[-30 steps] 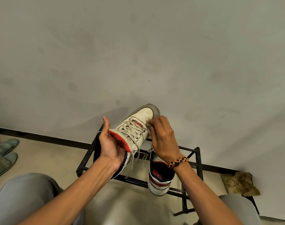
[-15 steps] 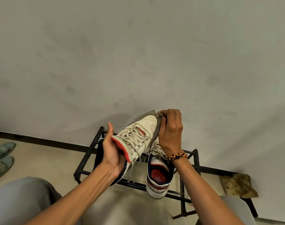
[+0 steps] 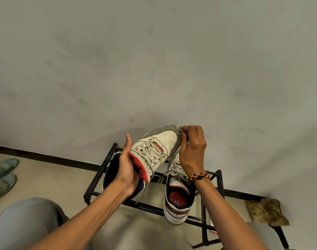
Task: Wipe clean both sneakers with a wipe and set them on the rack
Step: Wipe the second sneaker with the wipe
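My left hand (image 3: 128, 168) grips a white sneaker (image 3: 159, 147) by its red tongue and navy collar, holding it in the air above the rack with the toe pointing away. My right hand (image 3: 192, 148) pinches a small greyish wipe (image 3: 181, 131) against the toe's right edge. A second white, red and navy sneaker (image 3: 176, 201) sits on the black metal rack (image 3: 96, 179) below, partly hidden by my right wrist.
Two green slippers (image 3: 2, 175) lie on the floor at the far left. A crumpled brown cloth or paper (image 3: 265, 212) lies by the wall at the right. My grey-trousered knees (image 3: 26, 224) frame the bottom. A plain wall rises just behind the rack.
My right hand has slid with the wipe from the laces up to the toe tip and stays at its right edge. The left hand keeps holding the sneaker.
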